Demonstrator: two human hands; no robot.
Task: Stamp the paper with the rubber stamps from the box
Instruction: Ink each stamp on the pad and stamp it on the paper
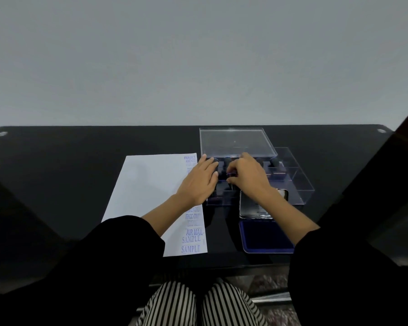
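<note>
Head view: the fingers [233,167] of the right hand [247,178] are curled down and pinch a dark stamp [230,177] inside the box [295,177]. The left hand [198,182] lies beside it, its fingers straight and slightly apart, tips resting on the box's left edge. Other stamps [274,161] stand upright in the clear compartments. A clear lid [236,142] sits at the box's far edge. The paper [146,189] lies just left of the box, blue prints down its right margin, partly under the left forearm. An open ink pad [266,236] lies on the black bench [80,172], near the box.
</note>
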